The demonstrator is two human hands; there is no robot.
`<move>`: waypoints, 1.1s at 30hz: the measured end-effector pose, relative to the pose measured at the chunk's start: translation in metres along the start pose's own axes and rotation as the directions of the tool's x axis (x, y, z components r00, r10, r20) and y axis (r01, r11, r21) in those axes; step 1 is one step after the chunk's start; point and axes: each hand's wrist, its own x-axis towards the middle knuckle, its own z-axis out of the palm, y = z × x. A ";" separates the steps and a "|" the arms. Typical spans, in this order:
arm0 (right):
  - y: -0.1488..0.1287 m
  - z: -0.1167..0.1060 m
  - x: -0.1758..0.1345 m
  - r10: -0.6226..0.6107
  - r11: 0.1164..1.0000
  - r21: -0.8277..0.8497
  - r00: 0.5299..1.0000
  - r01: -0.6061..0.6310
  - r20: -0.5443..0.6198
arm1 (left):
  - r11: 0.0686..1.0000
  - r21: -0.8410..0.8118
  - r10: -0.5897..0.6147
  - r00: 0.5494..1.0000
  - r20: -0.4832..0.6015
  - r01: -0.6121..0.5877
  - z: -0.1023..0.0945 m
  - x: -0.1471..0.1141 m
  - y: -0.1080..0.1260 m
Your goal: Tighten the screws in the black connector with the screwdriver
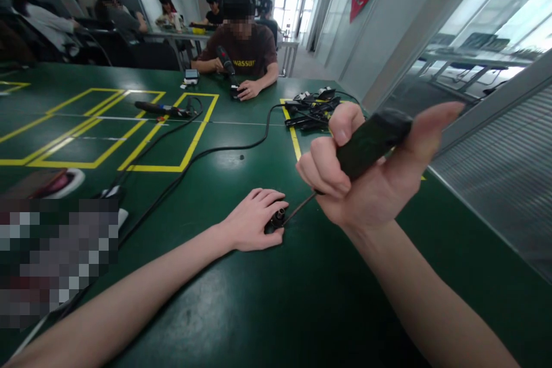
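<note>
At the far left of the green bench (241, 310), yellow tape outlines (129, 144) mark off rectangles, and a dark tool (161, 108) with a cable lies across one of them. A black cable (202, 155) runs from the near left edge toward the far middle of the bench.

Near the middle, the left hand (254, 219) rests flat on the bench, its fingers curled over a small dark round part (276, 219) and pinning it in place. A thin metal shaft (299, 208) slants up and to the right from that part to the right hand (371, 178). The right hand is raised above the bench and clenched around a dark screwdriver handle (371, 142), thumb on the near side, fingers stretched along the far side.

Across the bench, far middle, another person (241, 46) in a brown shirt sits holding a similar tool. To the right of that person, a heap of black cables and devices (313, 109) lies on the bench.
</note>
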 end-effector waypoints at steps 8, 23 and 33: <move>0.011 0.002 0.004 -0.088 0.996 0.030 0.993 0.086 0.080 | 0.999 -0.031 -0.026 0.999 0.046 0.027 0.000 0.001 0.001; 0.008 -0.005 0.004 -0.053 0.991 0.126 0.997 0.044 0.062 | 1.000 -0.020 -0.011 0.999 0.049 0.012 0.003 -0.001 -0.003; 0.004 0.002 0.006 -0.023 0.998 -0.053 0.999 0.021 -0.049 | 1.000 -0.024 -0.014 0.999 0.048 0.015 0.003 -0.001 -0.004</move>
